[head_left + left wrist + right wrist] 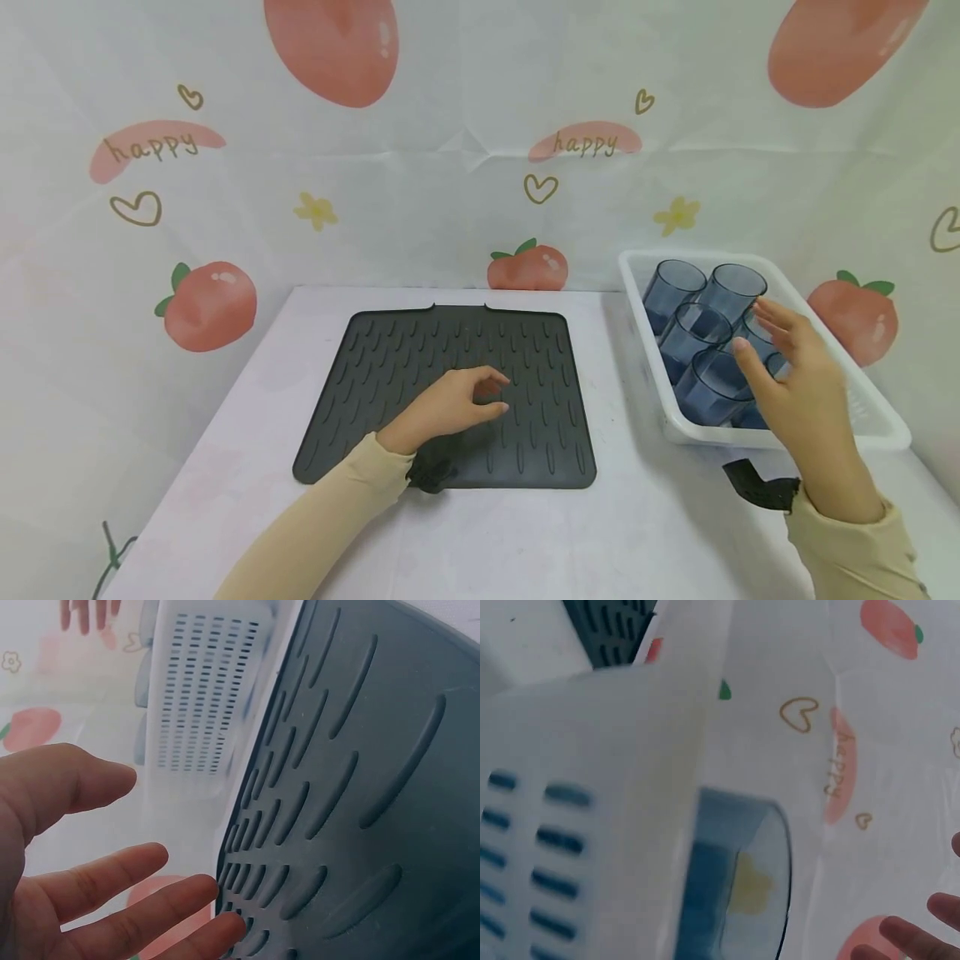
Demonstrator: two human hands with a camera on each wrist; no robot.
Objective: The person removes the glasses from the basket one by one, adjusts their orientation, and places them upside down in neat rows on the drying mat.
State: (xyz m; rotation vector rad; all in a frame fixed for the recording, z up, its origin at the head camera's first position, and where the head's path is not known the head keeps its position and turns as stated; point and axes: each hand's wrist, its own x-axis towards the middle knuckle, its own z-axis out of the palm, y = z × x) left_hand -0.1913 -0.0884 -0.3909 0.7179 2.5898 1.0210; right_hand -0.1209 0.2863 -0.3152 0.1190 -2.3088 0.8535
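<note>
Over the middle of a dark ridged mat [465, 458], my left hand [446, 404] hovers with loosely bent fingers and nothing in them. Its spread thumb and fingers [127, 915] show in the left wrist view, beside the mat's surface. My right hand [806, 396] is above the white plastic basket [873, 421], fingers and thumb apart over the blue glasses [693, 329]. Several of these stand close together, mouths up; the hand partly hides those on the right. In the right wrist view, its fingertips [907, 937] are clear of the nearest glass [735, 877].
The mat and basket stand on a white table [525, 542], the basket on the right with slotted sides. Behind them hangs a white cloth [435, 192] printed with peaches, hearts and flowers. A thin green tie [112, 554] is at the lower left.
</note>
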